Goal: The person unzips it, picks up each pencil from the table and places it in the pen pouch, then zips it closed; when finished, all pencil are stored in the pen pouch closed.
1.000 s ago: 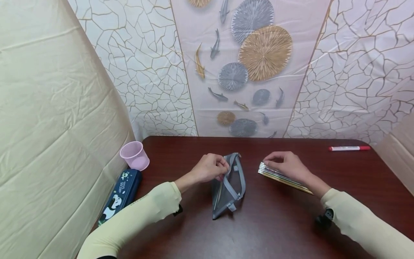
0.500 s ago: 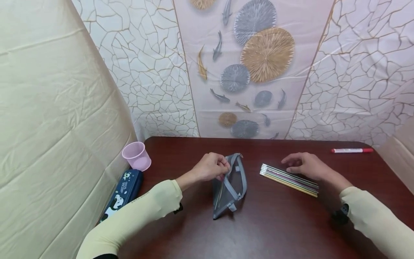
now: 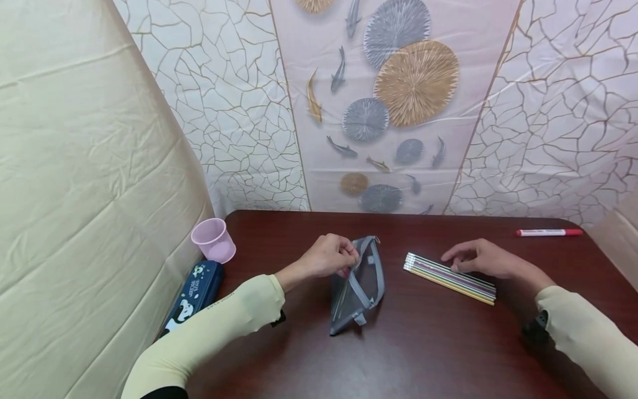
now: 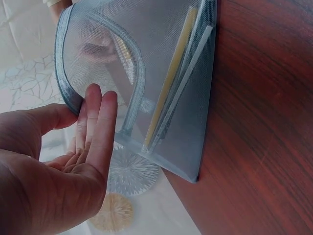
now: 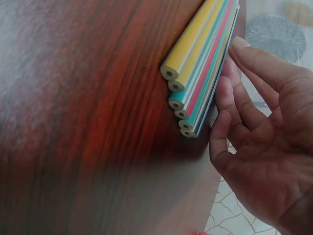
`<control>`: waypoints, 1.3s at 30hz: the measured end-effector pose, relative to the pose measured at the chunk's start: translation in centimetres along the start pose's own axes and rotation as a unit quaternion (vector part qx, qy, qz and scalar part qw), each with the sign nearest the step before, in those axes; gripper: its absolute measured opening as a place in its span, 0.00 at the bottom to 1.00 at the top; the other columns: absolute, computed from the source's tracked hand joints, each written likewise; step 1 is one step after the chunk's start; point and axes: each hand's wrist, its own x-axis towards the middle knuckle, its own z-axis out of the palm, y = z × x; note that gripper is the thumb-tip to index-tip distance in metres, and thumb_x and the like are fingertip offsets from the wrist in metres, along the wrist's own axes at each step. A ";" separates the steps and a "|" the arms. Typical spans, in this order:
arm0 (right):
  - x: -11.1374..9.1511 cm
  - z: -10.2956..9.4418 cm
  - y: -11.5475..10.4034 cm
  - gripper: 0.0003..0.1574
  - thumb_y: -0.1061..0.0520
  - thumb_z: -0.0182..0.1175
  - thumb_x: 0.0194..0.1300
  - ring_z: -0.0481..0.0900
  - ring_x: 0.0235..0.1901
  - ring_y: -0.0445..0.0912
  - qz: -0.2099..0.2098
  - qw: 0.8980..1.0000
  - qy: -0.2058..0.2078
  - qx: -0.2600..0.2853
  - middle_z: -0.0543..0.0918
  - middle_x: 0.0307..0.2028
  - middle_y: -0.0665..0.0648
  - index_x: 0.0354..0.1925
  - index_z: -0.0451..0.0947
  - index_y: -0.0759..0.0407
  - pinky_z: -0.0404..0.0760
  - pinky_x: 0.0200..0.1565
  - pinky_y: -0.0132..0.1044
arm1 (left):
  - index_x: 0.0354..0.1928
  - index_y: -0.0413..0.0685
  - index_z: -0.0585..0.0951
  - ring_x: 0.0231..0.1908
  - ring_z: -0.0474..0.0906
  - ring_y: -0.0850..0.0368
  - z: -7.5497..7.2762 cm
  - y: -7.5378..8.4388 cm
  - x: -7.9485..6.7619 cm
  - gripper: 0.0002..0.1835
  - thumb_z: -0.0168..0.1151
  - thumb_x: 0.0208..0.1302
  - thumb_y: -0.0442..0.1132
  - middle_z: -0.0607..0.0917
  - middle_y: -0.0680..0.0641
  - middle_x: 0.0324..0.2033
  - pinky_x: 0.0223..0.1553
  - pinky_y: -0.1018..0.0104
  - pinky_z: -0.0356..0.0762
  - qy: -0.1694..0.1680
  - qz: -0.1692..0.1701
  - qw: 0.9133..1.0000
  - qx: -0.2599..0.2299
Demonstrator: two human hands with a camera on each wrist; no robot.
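Observation:
My left hand (image 3: 326,256) pinches the rim of a grey mesh zip pouch (image 3: 348,305), whose mouth gapes to the right. Through the mesh in the left wrist view, a yellow pencil (image 4: 171,73) and some paler sticks lie inside the pouch. On the table to its right is a row of several striped pencils (image 3: 443,277), side by side. Their flat cut ends point toward the camera in the right wrist view. Over the far side of this row is my right hand (image 3: 490,260), its fingers loosely bent and its thumb close to the pencils; contact is unclear.
A pink cup (image 3: 213,241) and a navy panda pencil case (image 3: 194,293) stand along the table's left edge. At the far right lies a red-and-white marker (image 3: 548,233). Fabric walls rise behind the dark wooden table (image 3: 413,354).
From the left end of the pencil row, my right hand has drawn back rightward along it, then lowered slightly beside the pencils. The left hand keeps its hold on the pouch.

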 end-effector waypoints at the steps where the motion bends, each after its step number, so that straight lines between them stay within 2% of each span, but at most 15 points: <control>1: 0.0 0.0 0.0 0.20 0.60 0.71 0.68 0.78 0.31 0.37 0.000 1.000 -0.002 0.001 0.88 0.34 0.56 0.56 0.84 0.67 0.77 0.30 0.30 | 0.37 0.45 0.88 0.28 0.91 0.53 0.0 0.0 0.0 0.05 0.66 0.71 0.37 0.89 0.49 0.29 0.41 0.50 0.94 0.000 0.001 1.000 0.001; 7: 0.2 0.0 0.2 0.22 0.61 0.71 0.69 0.82 0.34 0.38 -0.006 1.000 -0.015 0.013 0.89 0.36 0.58 0.58 0.83 0.68 0.83 0.35 0.30 | 0.37 0.44 0.88 0.28 0.91 0.53 -0.2 0.1 -0.1 0.05 0.67 0.70 0.36 0.90 0.48 0.28 0.40 0.50 0.94 0.000 -0.006 1.000 0.002; 14: 0.3 0.2 0.7 0.20 0.63 0.70 0.68 0.81 0.32 0.37 -0.018 1.000 -0.008 0.011 0.88 0.35 0.57 0.56 0.84 0.69 0.81 0.32 0.30 | 0.37 0.44 0.88 0.27 0.91 0.52 -0.3 0.1 0.0 0.05 0.66 0.70 0.36 0.89 0.49 0.28 0.36 0.55 0.94 -0.003 0.001 1.000 0.003; 22: -0.1 0.2 0.9 0.20 0.63 0.70 0.68 0.81 0.33 0.37 -0.005 1.000 -0.004 0.012 0.89 0.34 0.56 0.57 0.84 0.67 0.81 0.33 0.29 | 0.37 0.43 0.87 0.28 0.90 0.51 0.2 0.1 0.0 0.04 0.67 0.70 0.35 0.89 0.48 0.28 0.43 0.44 0.93 -0.008 0.004 1.000 -0.010; 39: -0.3 0.2 1.2 0.18 0.62 0.70 0.68 0.80 0.33 0.38 -0.010 1.000 0.004 0.008 0.88 0.35 0.55 0.56 0.86 0.64 0.79 0.32 0.30 | 0.37 0.44 0.88 0.27 0.90 0.54 0.3 0.3 0.3 0.04 0.67 0.71 0.36 0.89 0.49 0.29 0.44 0.44 0.93 -0.010 0.003 1.000 -0.005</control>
